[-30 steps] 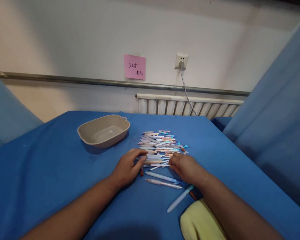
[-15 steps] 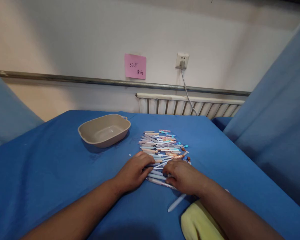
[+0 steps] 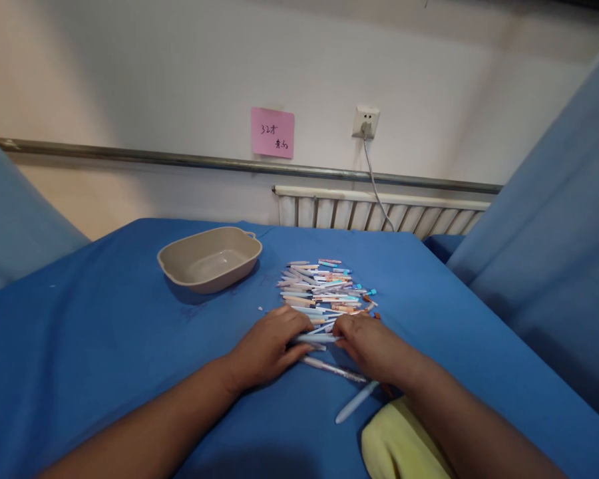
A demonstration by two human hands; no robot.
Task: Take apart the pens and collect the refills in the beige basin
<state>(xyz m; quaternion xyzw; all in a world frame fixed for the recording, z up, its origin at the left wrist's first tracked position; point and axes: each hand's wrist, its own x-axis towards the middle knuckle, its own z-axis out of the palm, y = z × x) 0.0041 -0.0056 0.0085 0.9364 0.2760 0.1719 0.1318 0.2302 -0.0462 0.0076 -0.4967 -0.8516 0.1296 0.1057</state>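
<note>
A light blue pen lies crosswise between my hands at the near side of a spread of pens. The fingers of my left hand close around its left end, and my right hand pinches the right end. Both fingertips are partly hidden behind the knuckles. Just below, a white printed pen rests on the blue cloth. Nearer to me, another pale blue pen lies slanted, its upper end by my right wrist.
A beige plastic basin stands to the left of the pens. Under my right forearm is a yellow cloth-like item. The blue-covered table reaches back toward a wall with a radiator. Blue curtains hang at both sides.
My right hand has shifted slightly up and right, and its fingers have closed. A light blue pen now sits raised between both hands; the printed pen has slid a little right.
</note>
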